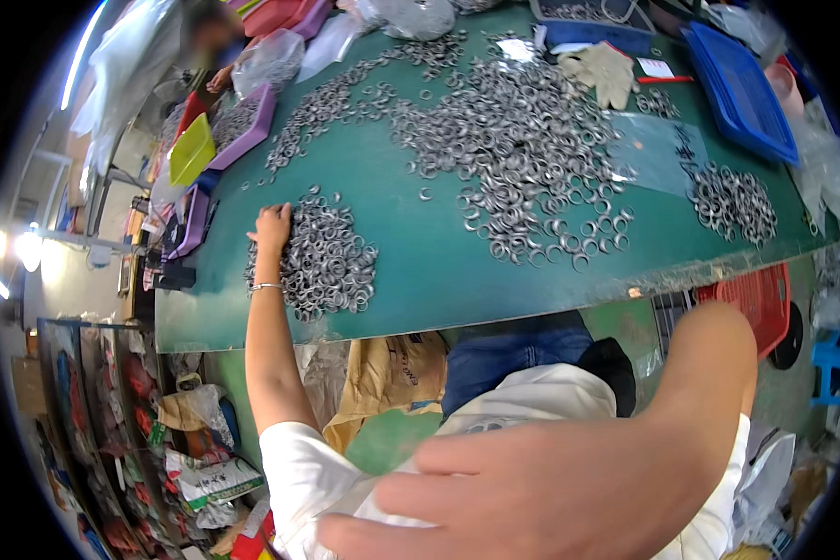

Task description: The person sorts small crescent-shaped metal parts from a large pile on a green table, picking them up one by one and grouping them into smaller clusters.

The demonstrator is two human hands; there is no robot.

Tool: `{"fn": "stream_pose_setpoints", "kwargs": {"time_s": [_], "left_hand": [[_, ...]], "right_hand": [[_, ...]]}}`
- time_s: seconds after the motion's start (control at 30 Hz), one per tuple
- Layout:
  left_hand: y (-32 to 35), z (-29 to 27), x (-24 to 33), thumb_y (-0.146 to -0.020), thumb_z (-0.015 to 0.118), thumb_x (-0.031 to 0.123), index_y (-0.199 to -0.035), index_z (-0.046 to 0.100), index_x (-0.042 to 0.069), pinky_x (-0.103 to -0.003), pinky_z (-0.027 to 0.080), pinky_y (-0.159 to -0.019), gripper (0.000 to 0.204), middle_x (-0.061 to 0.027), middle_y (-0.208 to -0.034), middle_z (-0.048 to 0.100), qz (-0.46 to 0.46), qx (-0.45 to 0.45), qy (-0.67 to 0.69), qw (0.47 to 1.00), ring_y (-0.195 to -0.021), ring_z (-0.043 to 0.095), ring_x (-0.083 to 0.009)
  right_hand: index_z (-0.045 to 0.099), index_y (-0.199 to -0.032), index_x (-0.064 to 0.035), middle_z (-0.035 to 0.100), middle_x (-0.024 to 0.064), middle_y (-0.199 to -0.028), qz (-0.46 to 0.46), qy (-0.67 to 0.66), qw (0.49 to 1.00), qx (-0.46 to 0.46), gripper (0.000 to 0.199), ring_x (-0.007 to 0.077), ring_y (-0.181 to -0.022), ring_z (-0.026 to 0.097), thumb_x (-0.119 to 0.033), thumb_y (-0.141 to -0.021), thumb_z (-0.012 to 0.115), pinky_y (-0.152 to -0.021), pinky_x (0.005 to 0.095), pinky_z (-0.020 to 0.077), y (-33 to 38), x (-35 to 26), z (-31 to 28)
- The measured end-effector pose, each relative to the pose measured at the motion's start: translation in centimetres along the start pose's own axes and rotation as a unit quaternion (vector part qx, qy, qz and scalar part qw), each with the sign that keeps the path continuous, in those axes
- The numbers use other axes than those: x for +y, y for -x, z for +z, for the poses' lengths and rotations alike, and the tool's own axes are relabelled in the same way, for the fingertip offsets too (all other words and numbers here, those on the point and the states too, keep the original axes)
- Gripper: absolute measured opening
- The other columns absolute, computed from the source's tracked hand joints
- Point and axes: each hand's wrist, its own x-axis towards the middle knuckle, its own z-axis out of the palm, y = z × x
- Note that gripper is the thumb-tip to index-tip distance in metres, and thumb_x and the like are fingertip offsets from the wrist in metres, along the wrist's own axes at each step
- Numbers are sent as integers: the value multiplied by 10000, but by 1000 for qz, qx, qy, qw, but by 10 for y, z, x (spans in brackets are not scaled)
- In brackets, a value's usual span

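Note:
My left hand (pixel 272 227) rests on the green table (pixel 383 289) at the left edge of a pile of small grey metal rings (pixel 331 261). Its thumb sticks out to the side and its fingers touch the outer rings; I see nothing held in it. Close to the camera, my right hand (pixel 523 485) is raised over my lap, large in the picture. Its fingers stretch leftward and stand apart, with no object visible in them. A much bigger heap of the same rings (pixel 523 140) spreads over the middle and far side of the table.
A smaller ring pile (pixel 733 203) lies at the right, near blue trays (pixel 742 93). Work gloves (pixel 602 73) lie at the back. Purple (pixel 252 131) and yellow-green bins (pixel 191 151) line the left edge, where another person's hand (pixel 220 79) shows. A red basket (pixel 761 303) stands below the table.

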Motion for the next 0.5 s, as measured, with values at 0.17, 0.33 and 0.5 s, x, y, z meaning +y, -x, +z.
{"fn": "stream_pose_setpoints", "kwargs": {"time_s": [0.17, 0.33, 0.5], "left_hand": [[-3, -10, -26, -882, 526, 461, -1094, 674, 140, -754, 181, -952, 412, -116, -1247, 569, -17, 12, -34, 999, -1172, 516, -356], [4, -12, -10, -866, 567, 448, -1095, 676, 167, -749, 158, -964, 379, -104, -1283, 544, -17, 17, -41, 999, -1171, 520, -341], [-5, -31, 20, -860, 579, 445, -1077, 677, 171, -756, 142, -980, 363, -102, -1261, 553, 2, 46, -29, 999, -1188, 507, -330]], "right_hand": [[356, -1388, -116, 482, 146, -1176, -21, -29, 998, 53, 605, 239, -827, 521, -54, -807, 512, -685, 326, 448, 0, -8, 28], [535, -1228, -44, 570, 160, -1128, 23, 53, 991, -124, 416, 209, -915, 584, -160, -829, 515, -719, 307, 452, -10, -9, 4], [323, -1427, -148, 467, 151, -1181, 1, -64, 998, -15, 634, 252, -868, 533, -46, -826, 499, -684, 325, 465, -3, -26, -6]]}}
